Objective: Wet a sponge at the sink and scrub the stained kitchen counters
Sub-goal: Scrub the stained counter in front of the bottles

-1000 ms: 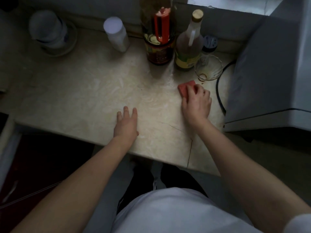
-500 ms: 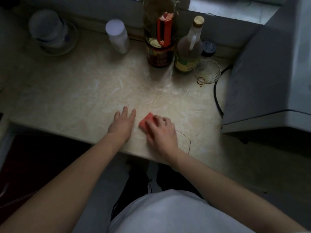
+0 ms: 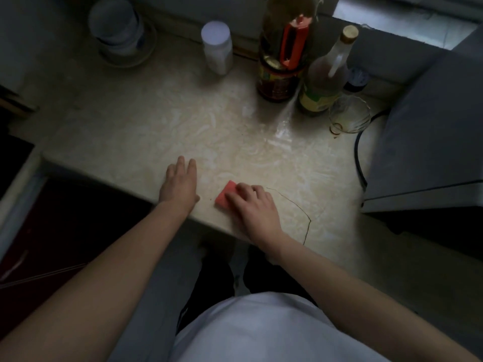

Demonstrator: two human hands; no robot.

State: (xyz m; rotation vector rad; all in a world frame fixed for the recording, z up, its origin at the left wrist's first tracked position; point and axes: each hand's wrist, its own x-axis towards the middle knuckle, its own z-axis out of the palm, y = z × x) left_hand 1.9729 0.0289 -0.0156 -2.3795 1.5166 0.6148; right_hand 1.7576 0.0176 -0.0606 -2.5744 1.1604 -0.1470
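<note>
- One red sponge (image 3: 226, 195): flat on the bench (image 3: 130, 131), close to the front edge, between the two hands, far corner uncovered.
- Two hands, both on bare forearms, reaching in from the near side.
- Right hand (image 3: 254, 209): palm down, wrist over the bench edge, fingers (image 3: 236, 195) bent and clamped on the near half of the sponge.
- Left hand (image 3: 180, 182): just beside the sponge but apart from it, palm flat on the bench, fingers (image 3: 187, 165) straight and close together, pointing away from the body.
- Two tall bottles at the back, upright and side by side: one dark bottle (image 3: 281, 79) with a red handle, one paler bottle (image 3: 322, 84) with a tan cap.
- One white jar (image 3: 217, 48) left of the bottles; one glass bowl (image 3: 349, 114) to their right; one small dark-capped jar (image 3: 356, 78) behind the bowl.
- One pale vessel (image 3: 117, 32) in the far left corner, too dim to name.
- One black cable (image 3: 360, 163) along the right, beside one grey appliance (image 3: 431, 121).
- One thin dark crack (image 3: 303, 215) in the bench, right of the right hand.
</note>
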